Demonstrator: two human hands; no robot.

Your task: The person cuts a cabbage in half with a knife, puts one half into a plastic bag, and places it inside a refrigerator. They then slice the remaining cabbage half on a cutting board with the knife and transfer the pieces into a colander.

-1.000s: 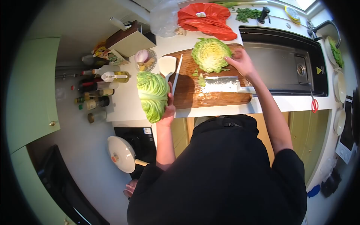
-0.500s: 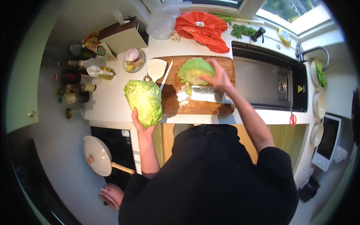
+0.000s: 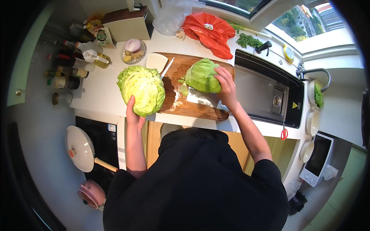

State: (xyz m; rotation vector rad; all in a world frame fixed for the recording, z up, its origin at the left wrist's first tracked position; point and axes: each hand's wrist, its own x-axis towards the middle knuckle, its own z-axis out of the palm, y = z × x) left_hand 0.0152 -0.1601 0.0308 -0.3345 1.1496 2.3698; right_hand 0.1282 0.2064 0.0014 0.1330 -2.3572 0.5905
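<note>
In my left hand (image 3: 134, 115) is a large piece of cabbage (image 3: 144, 86) with frilled leaves and a pale yellow face turned up. It is raised over the counter's front, left of the wooden cutting board (image 3: 175, 71). My right hand (image 3: 226, 85) grips the right side of a smooth, rounded green cabbage piece (image 3: 202, 76) over the board, fingers curled on its leaves. Below that piece lies a cleaver (image 3: 201, 98), its wide blade flat on the board and partly covered. Small cabbage scraps (image 3: 184, 90) lie beside the blade.
A white spatula (image 3: 156, 61) rests at the board's upper left, near a glass dish (image 3: 142, 57) holding an onion. The sink (image 3: 254, 82) is on the right, red-handled scissors (image 3: 284, 134) at its front edge. Bottles (image 3: 98, 58) stand left, above a lidded pan (image 3: 80, 148).
The left cabbage piece has turned, showing more of its pale yellow face. The right piece has rolled so its smooth outer leaves show. The camera view has shifted and tilted.
</note>
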